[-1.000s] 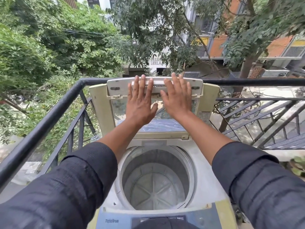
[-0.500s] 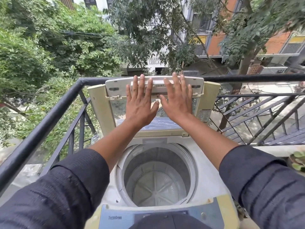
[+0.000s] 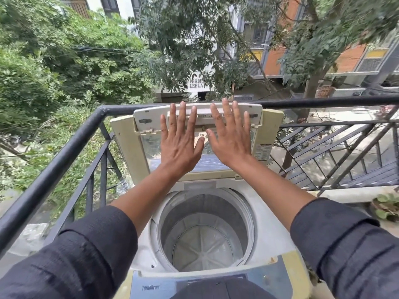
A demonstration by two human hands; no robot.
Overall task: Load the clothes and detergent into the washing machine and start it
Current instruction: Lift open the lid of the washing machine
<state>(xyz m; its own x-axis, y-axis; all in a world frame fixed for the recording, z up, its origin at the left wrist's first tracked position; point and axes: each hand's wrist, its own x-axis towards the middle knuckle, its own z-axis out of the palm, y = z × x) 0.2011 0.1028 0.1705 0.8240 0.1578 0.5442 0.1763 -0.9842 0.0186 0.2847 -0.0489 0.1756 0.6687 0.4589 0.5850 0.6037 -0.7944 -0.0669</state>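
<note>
The top-loading washing machine (image 3: 216, 212) is shown below both forearms, its drum (image 3: 205, 236) exposed and empty. The folded lid (image 3: 194, 134) is held raised, upright behind the drum opening and directly under both palms. The left hand (image 3: 180, 143) is laid flat against the lid with fingers straight and spread, grasping nothing; the right hand (image 3: 231, 139) is pressed flat just beside it in the same manner, thumbs nearly meeting. Compared with the frame half a second earlier, the fingers of both hands are spread wider, while the palms are kept on the same part of the lid, which is unchanged in tilt. The control panel (image 3: 216, 281) lies nearest the viewer, below the elbows. A black railing (image 3: 64, 147) is seen beyond the fingertips and to the left of the left hand, and a potted plant (image 3: 386, 206) to the right of the right forearm.
</note>
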